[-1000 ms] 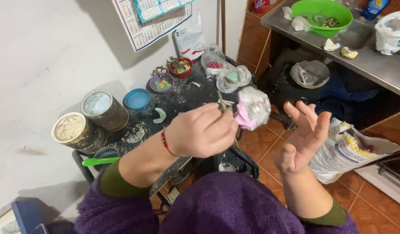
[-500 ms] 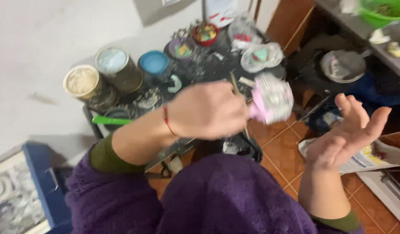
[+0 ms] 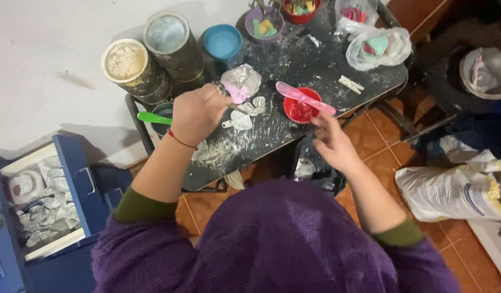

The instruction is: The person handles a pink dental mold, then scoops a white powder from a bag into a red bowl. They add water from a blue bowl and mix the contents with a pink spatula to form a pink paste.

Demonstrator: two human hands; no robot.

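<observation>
Head view: the left hand (image 3: 199, 113), raised clear of the table half a second ago, is now down at the black table (image 3: 310, 65), fingers clamped on the pink-and-white moulded piece (image 3: 241, 84). The right hand (image 3: 332, 142), earlier open-palmed in the air, now reaches with fingers loosely apart for the pink spatula (image 3: 305, 98) lying across the red bowl (image 3: 300, 108); work appears to shift to mixing

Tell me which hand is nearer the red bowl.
Right. The right hand reaches just below the red bowl, fingertips by the pink spatula across it. The left hand is farther left, past the white moulds.
</observation>
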